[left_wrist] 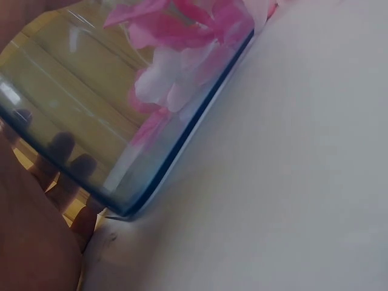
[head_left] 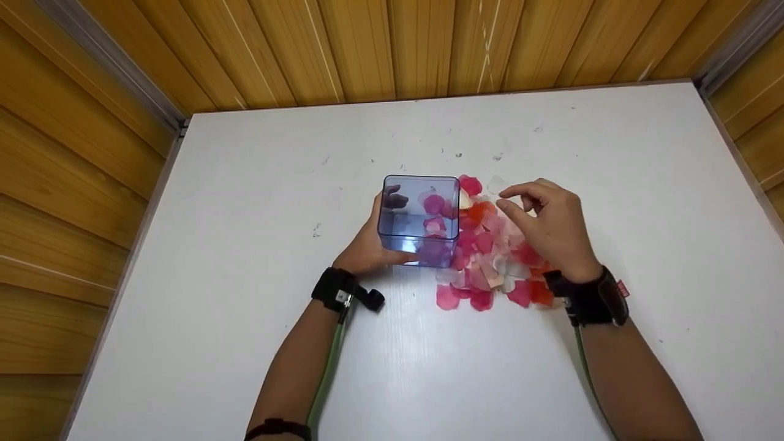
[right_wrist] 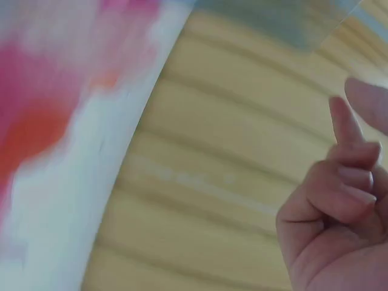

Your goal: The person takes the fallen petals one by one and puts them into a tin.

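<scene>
A see-through blue plastic box (head_left: 401, 229) is in my left hand (head_left: 367, 245), thumb along its near side and fingers behind its left side. Through its walls in the left wrist view, pink and white artificial petals (left_wrist: 176, 73) show at the box's right part. My right hand (head_left: 554, 220) hovers over the petal pile (head_left: 484, 239), right of the box. Its thumb and index fingertips stand slightly apart with no petal visible between them. The other fingers curl toward the palm in the right wrist view.
Pink, red, orange and white petals spread over the white table (head_left: 257, 208) beside and in front of the box. Yellow wood-look panels (head_left: 422, 49) border the table at the back and sides. Black straps with cameras sit on both wrists.
</scene>
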{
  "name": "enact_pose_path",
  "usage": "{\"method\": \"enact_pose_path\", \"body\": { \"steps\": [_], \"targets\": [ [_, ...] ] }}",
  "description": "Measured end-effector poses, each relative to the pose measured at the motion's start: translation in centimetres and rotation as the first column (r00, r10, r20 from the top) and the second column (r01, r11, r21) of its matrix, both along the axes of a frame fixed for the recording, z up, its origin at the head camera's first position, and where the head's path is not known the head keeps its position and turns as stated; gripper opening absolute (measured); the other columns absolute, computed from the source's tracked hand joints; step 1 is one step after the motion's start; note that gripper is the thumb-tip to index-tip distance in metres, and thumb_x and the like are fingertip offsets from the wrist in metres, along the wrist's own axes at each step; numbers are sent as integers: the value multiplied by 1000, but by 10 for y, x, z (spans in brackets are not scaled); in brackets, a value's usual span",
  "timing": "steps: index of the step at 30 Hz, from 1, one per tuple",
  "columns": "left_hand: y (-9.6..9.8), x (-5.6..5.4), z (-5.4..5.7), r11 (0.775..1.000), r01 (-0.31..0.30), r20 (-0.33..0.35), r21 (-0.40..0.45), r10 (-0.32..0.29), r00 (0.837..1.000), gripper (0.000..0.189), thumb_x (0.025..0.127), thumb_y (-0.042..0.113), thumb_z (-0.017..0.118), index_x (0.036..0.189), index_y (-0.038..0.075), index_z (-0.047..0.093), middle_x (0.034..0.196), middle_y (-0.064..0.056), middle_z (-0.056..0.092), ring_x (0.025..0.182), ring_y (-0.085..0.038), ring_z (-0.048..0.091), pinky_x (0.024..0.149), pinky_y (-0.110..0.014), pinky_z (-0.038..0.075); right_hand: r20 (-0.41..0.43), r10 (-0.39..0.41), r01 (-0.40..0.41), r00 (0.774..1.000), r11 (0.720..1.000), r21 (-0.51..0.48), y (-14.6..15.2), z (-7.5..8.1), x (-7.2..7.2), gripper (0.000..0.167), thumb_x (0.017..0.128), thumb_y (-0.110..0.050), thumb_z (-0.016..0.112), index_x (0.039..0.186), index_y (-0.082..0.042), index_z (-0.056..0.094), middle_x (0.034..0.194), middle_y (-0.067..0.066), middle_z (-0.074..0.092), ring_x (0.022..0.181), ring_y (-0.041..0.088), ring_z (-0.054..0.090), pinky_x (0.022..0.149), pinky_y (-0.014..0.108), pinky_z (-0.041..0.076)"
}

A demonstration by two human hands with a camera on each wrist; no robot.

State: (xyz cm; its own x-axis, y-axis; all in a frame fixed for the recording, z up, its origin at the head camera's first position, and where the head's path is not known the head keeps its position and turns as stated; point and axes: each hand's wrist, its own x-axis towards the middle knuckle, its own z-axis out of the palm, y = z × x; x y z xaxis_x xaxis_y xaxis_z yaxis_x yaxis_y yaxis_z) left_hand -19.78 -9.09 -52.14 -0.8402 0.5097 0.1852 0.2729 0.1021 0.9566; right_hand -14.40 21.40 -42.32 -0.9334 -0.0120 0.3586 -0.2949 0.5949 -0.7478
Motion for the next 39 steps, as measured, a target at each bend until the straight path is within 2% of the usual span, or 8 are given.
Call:
{"method": "enact_pose_path", "body": {
  "steps": [3, 6, 13, 18, 23, 30, 35, 39],
  "targets": [
    [0, 1, 1, 1000, -11, 1, -21, 11, 1000, 124, 68, 22, 98, 161, 19, 15, 154, -14, 39, 139, -28, 42, 115, -45, 38, 48, -67, 59, 997, 986, 155, 19, -11, -9, 18, 94, -12, 77, 107, 1, 78, 76, 11, 53, 74, 24, 47, 64, 31, 36],
    [0, 2, 2, 999, -23, 5, -49, 24, 1000, 123, 69, 22, 97, 161, 23, 16, 154, -12, 40, 138, -26, 43, 115, -46, 38, 178, -101, 56, 979, 969, 239, 34, -23, -16, 23, 96, -15, 74, 111, 3, 77, 84, 16, 57, 77, 28, 48, 66, 39, 38],
    [0, 3, 4, 997, -35, 24, -62, 36, 999, 123, 69, 26, 96, 161, 17, 15, 153, -11, 41, 138, -25, 43, 115, -46, 40, 432, -96, -28, 897, 962, 273, 47, -38, -25, 29, 98, -18, 70, 119, 1, 73, 101, 22, 58, 89, 33, 52, 70, 41, 47],
    [0, 4, 5, 997, -36, 18, -67, 37, 999, 123, 69, 26, 97, 161, 17, 16, 154, -11, 41, 139, -24, 43, 116, -46, 37, 461, -88, -53, 883, 957, 284, 47, -38, -26, 21, 97, -17, 72, 109, 0, 75, 93, 18, 59, 83, 31, 53, 66, 39, 47],
    [0, 4, 4, 997, -33, 23, -73, 35, 999, 122, 69, 26, 96, 161, 24, 16, 154, -10, 41, 140, -23, 42, 117, -47, 36, 409, -72, -38, 910, 967, 253, 48, -28, -20, 19, 96, -16, 73, 104, 1, 73, 97, 19, 58, 85, 31, 50, 67, 39, 47],
    [1, 3, 4, 998, -26, 18, -61, 27, 999, 122, 70, 25, 96, 161, 19, 15, 153, -11, 41, 139, -25, 43, 116, -46, 38, 221, -40, 0, 975, 984, 178, 37, -6, -10, 18, 96, -16, 75, 100, 1, 72, 91, 15, 58, 86, 28, 48, 71, 34, 42],
    [1, 3, 4, 999, -25, 25, -46, 27, 999, 122, 69, 22, 97, 161, 19, 16, 153, -12, 41, 137, -27, 44, 114, -45, 40, 34, -58, 58, 998, 998, -13, 7, 4, -1, 16, 94, -14, 77, 100, 1, 73, 83, 9, 54, 79, 23, 47, 67, 25, 39],
    [1, 3, 4, 998, -27, 27, -51, 28, 999, 122, 69, 22, 97, 161, 19, 16, 153, -12, 41, 138, -26, 44, 115, -47, 39, -103, -13, -7, 995, 982, -188, -23, 7, 7, 13, 92, -10, 79, 99, 0, 73, 80, 6, 52, 75, 21, 47, 62, 23, 39]
  ]
}}
